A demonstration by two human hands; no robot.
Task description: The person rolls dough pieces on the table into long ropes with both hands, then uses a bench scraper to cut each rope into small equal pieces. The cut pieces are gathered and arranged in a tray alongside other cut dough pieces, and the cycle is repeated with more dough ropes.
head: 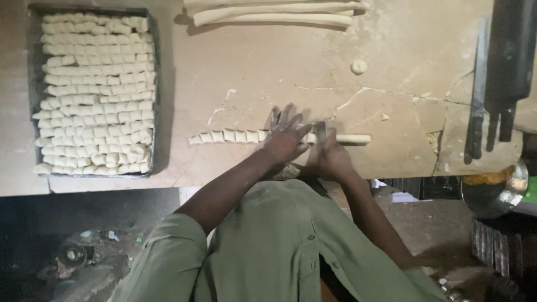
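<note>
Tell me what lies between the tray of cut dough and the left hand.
In the head view, a row of cut dough pieces lies on the worktop between the tray and the left hand.

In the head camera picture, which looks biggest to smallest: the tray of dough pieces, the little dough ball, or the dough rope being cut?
1. Tray of dough pieces, by far the largest.
2. Dough rope being cut, counting its cut pieces.
3. Little dough ball, the smallest.
All lie on one table, so nearness hardly matters.
</note>
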